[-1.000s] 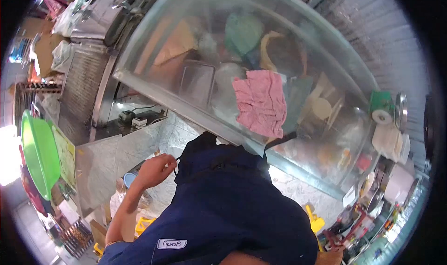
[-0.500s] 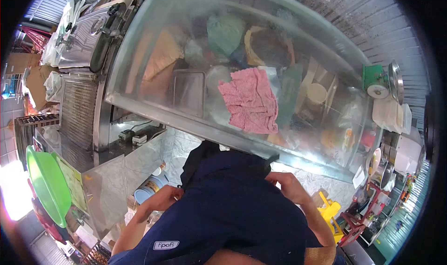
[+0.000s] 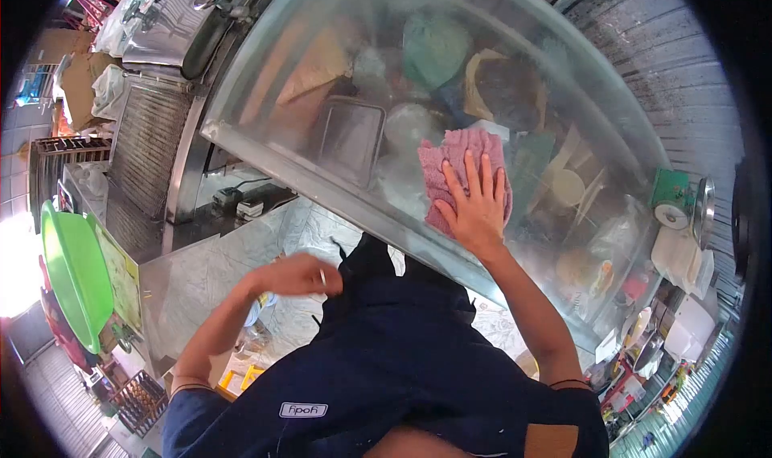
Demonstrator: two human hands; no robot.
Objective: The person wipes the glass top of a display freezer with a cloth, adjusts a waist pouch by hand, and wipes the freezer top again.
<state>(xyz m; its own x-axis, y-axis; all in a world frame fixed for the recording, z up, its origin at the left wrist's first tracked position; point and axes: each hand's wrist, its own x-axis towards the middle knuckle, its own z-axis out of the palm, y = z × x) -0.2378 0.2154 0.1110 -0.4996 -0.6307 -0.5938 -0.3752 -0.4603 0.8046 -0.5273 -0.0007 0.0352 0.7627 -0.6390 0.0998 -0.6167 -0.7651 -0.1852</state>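
Note:
A crumpled pink cloth (image 3: pixel 437 180) lies on the sloping glass lid of a display case (image 3: pixel 265 116). My right hand (image 3: pixel 476 209) rests flat on this cloth, fingers spread over it and pointing up the glass. On the other side, my left hand (image 3: pixel 301 275) hangs in the air in front of my body, below the case's front edge. A ring shows on one of its fingers; the fingertips are blurred and partly turned away. Through the hazy glass I see a green bag (image 3: pixel 434 52), a dark tray (image 3: pixel 350 140) and a light round shape (image 3: pixel 412 127).
At the right end of the case stands a green weighing scale (image 3: pixel 669 194), with a stack of white containers (image 3: pixel 679 261) below it. To the left are a steel ridged grill (image 3: pixel 145 132) and a large green basin (image 3: pixel 76 277). Marble-patterned flooring (image 3: pixel 301 237) shows under the case.
My right hand has moved from my waist up onto the pink cloth. My left hand has come away from my waist and risen. The view has shifted and tilted slightly.

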